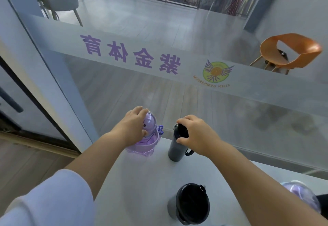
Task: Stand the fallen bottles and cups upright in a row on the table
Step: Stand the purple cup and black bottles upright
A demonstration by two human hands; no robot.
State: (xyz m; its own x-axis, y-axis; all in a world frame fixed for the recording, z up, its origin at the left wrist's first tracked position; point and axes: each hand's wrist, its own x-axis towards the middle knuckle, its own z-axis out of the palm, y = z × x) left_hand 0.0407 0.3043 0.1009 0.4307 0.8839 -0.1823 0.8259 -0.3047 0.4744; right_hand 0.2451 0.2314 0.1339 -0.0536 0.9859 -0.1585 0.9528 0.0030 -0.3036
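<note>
Here we hold both far bottles from above: our left hand (pixel 132 128) curls over the domed lid of the purple bottle (pixel 148 143) at the table's (pixel 142 181) far left corner, and our right hand (pixel 197 135) clasps the cap of the black bottle (pixel 174 150) — both upright, slightly apart, close to the glass wall (pixel 230 110). A stretch of white tabletop separates them from the black-lidded cup (pixel 190 204) nearer us — another purple dome (pixel 301 195) peeks from behind our right arm.
</note>
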